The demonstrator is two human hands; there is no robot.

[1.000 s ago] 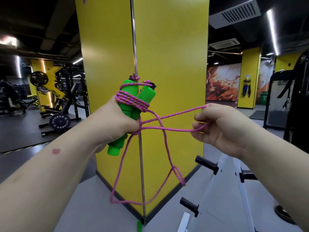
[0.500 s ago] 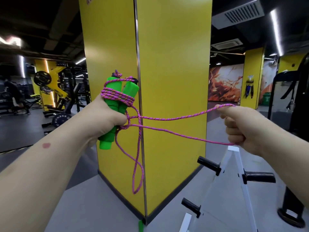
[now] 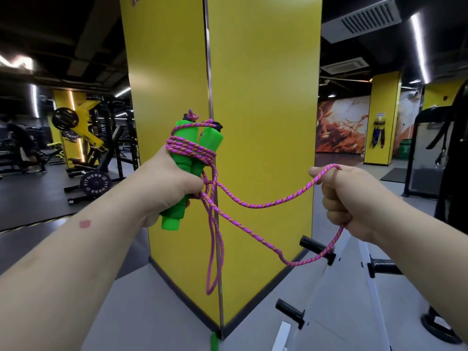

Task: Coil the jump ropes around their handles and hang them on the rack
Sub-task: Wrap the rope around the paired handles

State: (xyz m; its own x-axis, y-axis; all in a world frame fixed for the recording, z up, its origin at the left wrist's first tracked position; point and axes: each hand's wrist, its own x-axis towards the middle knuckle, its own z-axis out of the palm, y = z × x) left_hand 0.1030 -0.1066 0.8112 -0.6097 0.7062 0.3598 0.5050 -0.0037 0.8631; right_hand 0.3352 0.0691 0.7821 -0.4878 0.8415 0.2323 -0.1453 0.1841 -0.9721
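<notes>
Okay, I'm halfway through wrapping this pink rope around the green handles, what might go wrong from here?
1. The rope sags slack between the left hand and the right hand, so the next turns may go on loose and slip off the green handles.
2. A long loop dangles below the handles; it could tangle with the strand being wound.
3. The slack passes close to a black peg of the rack and might snag there.

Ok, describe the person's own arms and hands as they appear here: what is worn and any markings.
Both forearms are bare, with no sleeves in view. The left hand and right hand wear no gloves, and no rings, watch or bands show. The left forearm carries one small reddish-pink patch on its upper side. No other marks show.
</notes>
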